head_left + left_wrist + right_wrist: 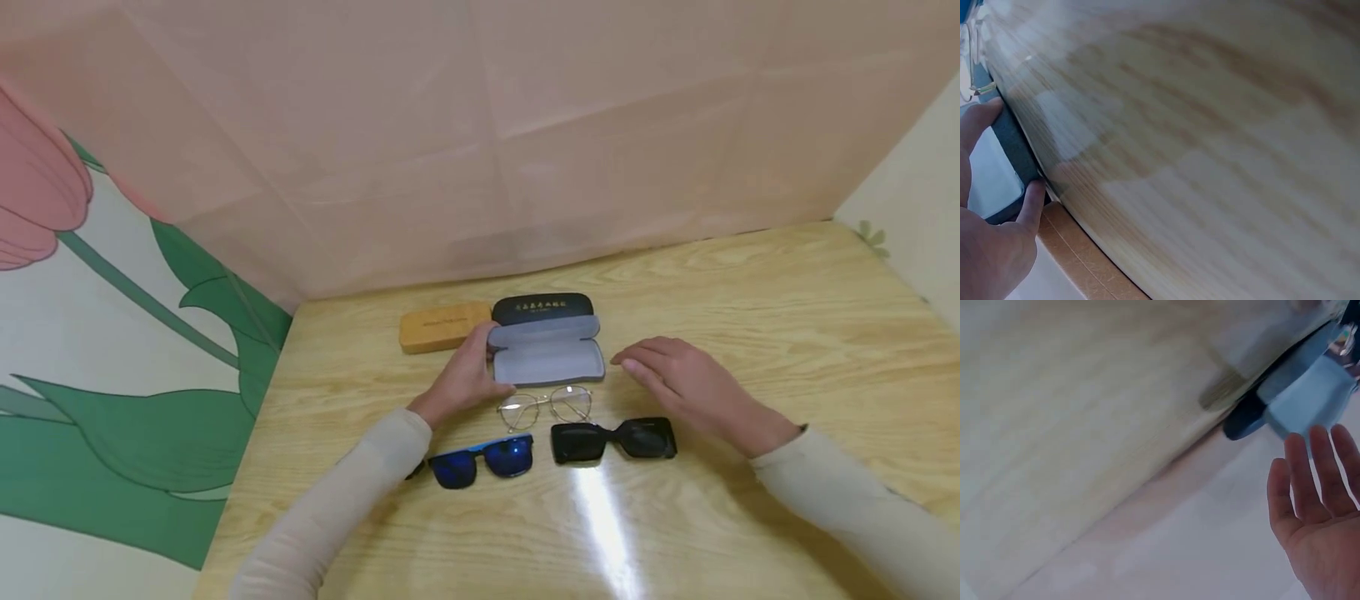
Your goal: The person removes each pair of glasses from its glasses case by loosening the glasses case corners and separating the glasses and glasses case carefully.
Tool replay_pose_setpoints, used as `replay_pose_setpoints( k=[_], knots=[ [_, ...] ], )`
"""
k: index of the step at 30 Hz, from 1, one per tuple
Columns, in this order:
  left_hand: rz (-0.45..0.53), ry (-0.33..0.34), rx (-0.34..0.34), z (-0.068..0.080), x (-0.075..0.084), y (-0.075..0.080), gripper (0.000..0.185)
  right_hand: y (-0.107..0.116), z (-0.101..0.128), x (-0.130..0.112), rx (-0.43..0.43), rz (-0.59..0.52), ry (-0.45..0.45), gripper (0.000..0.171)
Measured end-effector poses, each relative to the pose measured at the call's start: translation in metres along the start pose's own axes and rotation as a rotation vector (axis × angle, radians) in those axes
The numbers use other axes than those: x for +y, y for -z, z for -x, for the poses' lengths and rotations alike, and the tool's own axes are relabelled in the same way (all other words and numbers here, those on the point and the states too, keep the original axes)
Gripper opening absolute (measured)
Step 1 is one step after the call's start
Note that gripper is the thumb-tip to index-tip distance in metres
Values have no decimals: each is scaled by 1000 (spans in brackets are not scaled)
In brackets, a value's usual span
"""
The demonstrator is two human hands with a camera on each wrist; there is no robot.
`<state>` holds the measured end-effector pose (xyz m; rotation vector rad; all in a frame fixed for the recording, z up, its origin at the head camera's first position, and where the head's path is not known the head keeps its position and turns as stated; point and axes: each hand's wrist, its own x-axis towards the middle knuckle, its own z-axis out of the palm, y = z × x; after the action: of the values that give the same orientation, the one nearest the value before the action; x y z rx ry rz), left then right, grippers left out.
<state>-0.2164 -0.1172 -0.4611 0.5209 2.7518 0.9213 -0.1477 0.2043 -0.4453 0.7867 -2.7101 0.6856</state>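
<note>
Head view only: whole layout. Open glasses case (547, 342) near far edge of table (750, 300), roughly mid-width, dark lid w/ pale lettering raised at back, grey lining facing up, nothing inside. Cork-coloured case (444, 325) shut, just beside it on the left, closer to the far-left corner. Wire-frame glasses (545, 406) w/ clear lenses lying just in front of open case. Nearer still, toward table's near edge: blue-lens sunglasses (483, 460) left, black sunglasses (613, 439) right, side by side, slightly apart.

Left hand (467, 377) at open case's left end, grip closed on it: thumb and fingers curled round the end. Right hand (686, 379) just right of case, palm down, fingers straight and loose, holding nothing; touching table or hovering, can't tell.

Left wrist view adds close detail: thumb (979, 122) and a fingertip (1032, 206) pinching the dark edge of the glasses case (1013, 147), pale lining visible beside it, cork case edge below, blurred. Rest of frame is wood grain.

Right wrist view: right hand (1319, 506) w/ palm exposed, fingers spread and straight, apart from case (1304, 400); grey-blue lining and dark shell seen end-on, blurred. Confirms nothing in that hand, which the head view shows only from the back.
</note>
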Motion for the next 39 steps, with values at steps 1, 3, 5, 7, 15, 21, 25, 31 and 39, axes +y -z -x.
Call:
replay_pose_setpoints(
  k=[1,3,5,7,15,21,25,31,39],
  knots=[
    [-4,0,0,0,-1,0,103,0,-4,3,-7,-17,-37,27],
    [-7,1,1,0,-1,0,103,-2,-11,7,-22,-36,-91,32],
    [-4,1,2,0,-2,0,102,-4,-20,12,-35,-48,-119,36],
    [1,-5,1,0,-1,0,101,-6,-29,16,-43,-58,-129,38],
    [-7,-39,-10,1,2,-4,97,-17,-55,30,-77,-192,-206,44],
    [-48,-89,15,2,1,-2,96,-27,-70,30,-154,-210,-212,47],
    [-46,-120,21,1,0,-3,93,-31,-74,32,-205,-209,-232,59],
    [-56,-151,32,-1,0,-4,91,-34,-76,32,-301,-277,-297,66],
    [-25,-172,14,-2,0,-2,90,-36,-75,32,-345,-404,-253,46]
  ],
)
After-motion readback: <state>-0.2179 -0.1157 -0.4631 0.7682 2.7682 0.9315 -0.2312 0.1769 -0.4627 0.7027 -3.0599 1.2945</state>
